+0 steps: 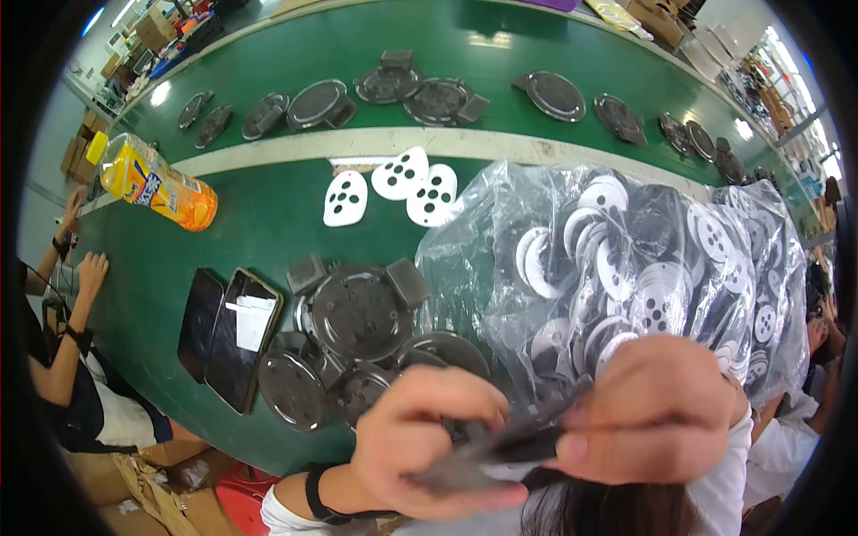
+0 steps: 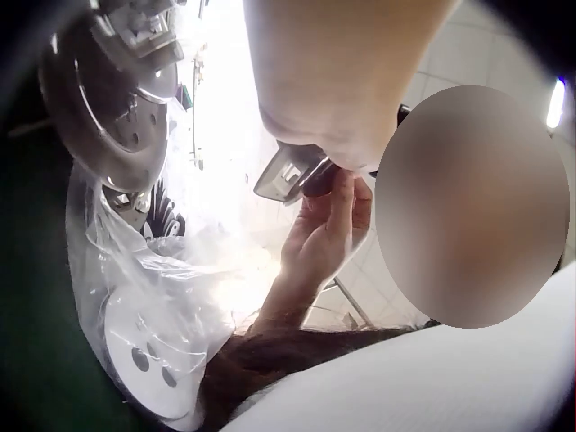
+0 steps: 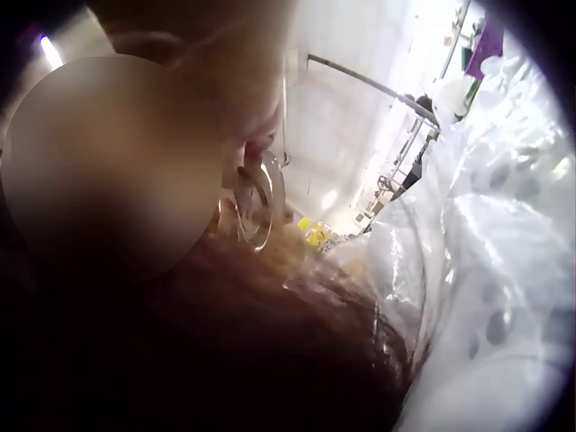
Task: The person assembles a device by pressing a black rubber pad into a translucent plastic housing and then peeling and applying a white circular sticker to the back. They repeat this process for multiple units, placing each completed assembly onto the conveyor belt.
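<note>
Both hands are raised close to the body over the near edge of the green table, holding one dark grey plastic part (image 1: 487, 460) between them. My left hand (image 1: 429, 438) grips its left end with curled fingers. My right hand (image 1: 657, 406) pinches the other end between thumb and fingers. The part is tilted and blurred in the head view; a glossy piece of it (image 2: 281, 180) shows in the left wrist view, and its rounded rim (image 3: 259, 211) in the right wrist view. Just beyond my left hand lie several similar round dark parts (image 1: 362, 313) with square blocks.
A clear plastic bag (image 1: 465, 259) full of white perforated pads covers the right side. Three loose white pads (image 1: 346, 198) lie near the ledge. Left are two phones (image 1: 241, 339) and an orange drink bottle (image 1: 161, 183). More dark parts sit on the far belt (image 1: 492, 54). Other people stand at both sides.
</note>
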Demonstrator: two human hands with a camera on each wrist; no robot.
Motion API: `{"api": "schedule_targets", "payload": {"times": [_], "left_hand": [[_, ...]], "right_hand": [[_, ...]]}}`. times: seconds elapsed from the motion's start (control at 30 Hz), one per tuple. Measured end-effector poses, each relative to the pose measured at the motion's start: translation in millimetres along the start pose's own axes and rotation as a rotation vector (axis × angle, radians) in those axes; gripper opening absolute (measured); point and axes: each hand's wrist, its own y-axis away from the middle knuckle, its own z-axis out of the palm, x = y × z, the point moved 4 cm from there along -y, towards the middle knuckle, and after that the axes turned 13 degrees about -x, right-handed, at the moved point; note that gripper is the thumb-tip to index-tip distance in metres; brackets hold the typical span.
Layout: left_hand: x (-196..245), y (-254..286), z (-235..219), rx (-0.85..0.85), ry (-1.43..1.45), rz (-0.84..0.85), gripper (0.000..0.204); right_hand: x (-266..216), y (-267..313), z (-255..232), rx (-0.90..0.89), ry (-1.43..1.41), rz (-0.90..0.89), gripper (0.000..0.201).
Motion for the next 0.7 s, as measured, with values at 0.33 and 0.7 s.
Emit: {"api": "schedule_targets", "payload": {"times": [0.33, 0.7], "left_hand": [[8, -2, 11, -0.086, -0.136, 0.173, 0.023], [18, -5, 3, -0.301, -0.153, 0.343, 0.018]], "right_hand": [[-31, -6, -1, 0.181, 0.211, -0.169, 0.019], [-31, 7, -1, 0.065, 0.222, -0.288, 0.022]]}}
